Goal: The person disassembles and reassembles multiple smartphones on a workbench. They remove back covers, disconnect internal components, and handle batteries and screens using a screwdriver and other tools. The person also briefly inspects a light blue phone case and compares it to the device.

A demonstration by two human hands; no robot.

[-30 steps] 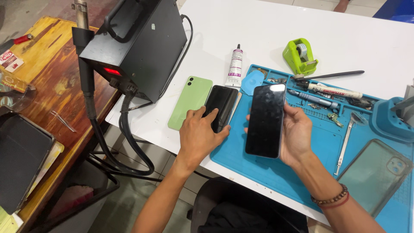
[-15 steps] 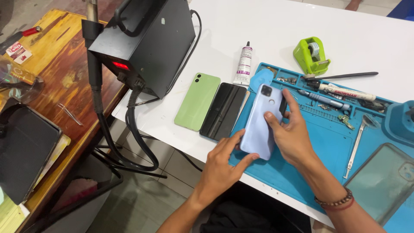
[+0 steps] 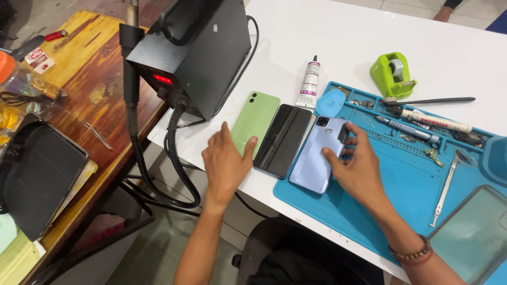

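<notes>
On white table [image 3: 327, 31] and blue mat [image 3: 406, 195], spread hands touch 2 phones.

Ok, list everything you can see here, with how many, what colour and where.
phone: 1, green, face down under left fingers
phone: 1, black, between the other two
phone: 1, light blue, face down on mat edge
mat: 1, blue, on white table
glue tube: 1, white, behind phones
tape dispenser: 1, green, behind mat
rework station: 1, black, table's left end
left hand: on green phone
right hand: on light blue phone
</notes>
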